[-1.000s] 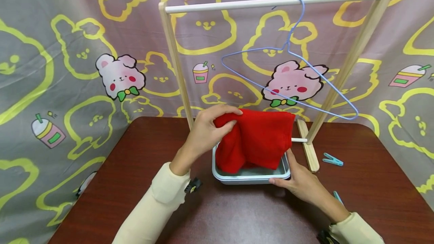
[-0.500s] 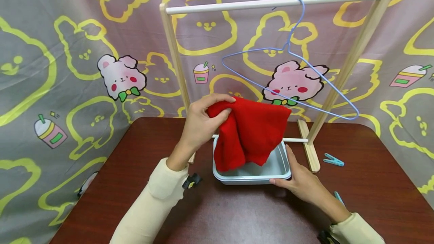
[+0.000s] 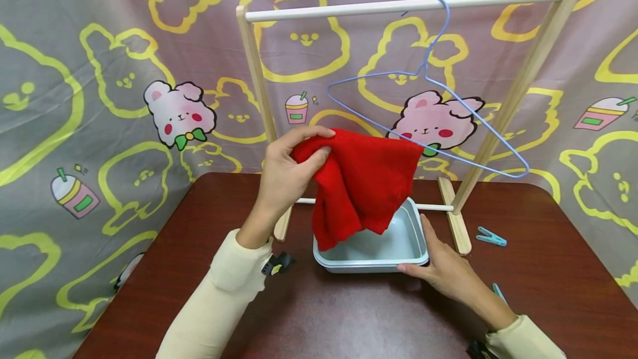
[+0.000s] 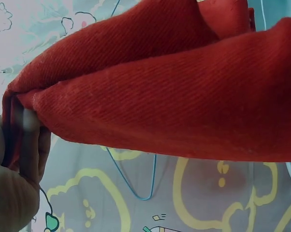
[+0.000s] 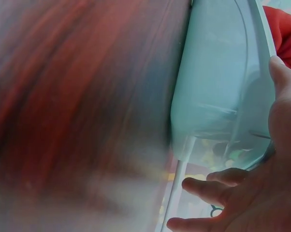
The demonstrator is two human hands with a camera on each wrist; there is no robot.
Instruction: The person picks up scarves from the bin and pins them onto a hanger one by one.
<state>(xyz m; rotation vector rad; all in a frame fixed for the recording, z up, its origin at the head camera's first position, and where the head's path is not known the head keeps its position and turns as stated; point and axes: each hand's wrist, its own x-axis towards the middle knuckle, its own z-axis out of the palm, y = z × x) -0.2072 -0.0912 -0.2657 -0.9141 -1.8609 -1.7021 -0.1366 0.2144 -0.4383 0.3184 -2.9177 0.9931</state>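
My left hand point(image 3: 284, 176) pinches a folded red cloth point(image 3: 371, 173) by its upper left part, thumb in front. The cloth hangs down over the left side of a pale blue plastic basin point(image 3: 356, 266), its lowest corner overlapping the basin's inside. Close up in the left wrist view, the red fabric point(image 4: 160, 101) shows a fine ribbed weave and several layers. My right hand point(image 3: 443, 262) is at the basin's right side, thumb on the front rim. In the right wrist view its fingers point(image 5: 203, 189) spread fairly straight beyond the basin's end wall.
Behind the basin stands a wooden rack with a white top rail point(image 3: 339, 11). A blue wire hanger point(image 3: 468, 107) hangs from it on the right. A blue clothespin point(image 3: 490, 236) lies right of the rack; another point(image 3: 498, 292) is partly hidden by my right arm.
My left hand has risen and moved left, lifting the red cloth higher, so more of the basin's inside shows. My right hand stays at the basin.
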